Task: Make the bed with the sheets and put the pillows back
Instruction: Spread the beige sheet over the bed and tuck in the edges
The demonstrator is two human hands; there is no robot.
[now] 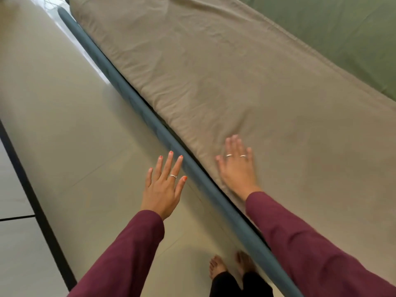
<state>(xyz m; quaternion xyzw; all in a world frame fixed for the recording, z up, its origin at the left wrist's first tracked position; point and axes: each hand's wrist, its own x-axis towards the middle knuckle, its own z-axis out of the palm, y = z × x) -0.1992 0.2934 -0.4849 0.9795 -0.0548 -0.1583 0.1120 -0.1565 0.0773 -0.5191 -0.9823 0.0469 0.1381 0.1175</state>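
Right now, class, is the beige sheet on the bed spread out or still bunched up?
Spread out. The beige sheet lies flat across the mattress with only fine creases, and the right hand rests flat on it near the bed frame.

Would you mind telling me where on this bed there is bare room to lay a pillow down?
The beige sheet lies bare between the blue-grey bed rail and the green sheet. Only the near edge is taken: the right hand rests flat there. The left hand hovers over the floor.
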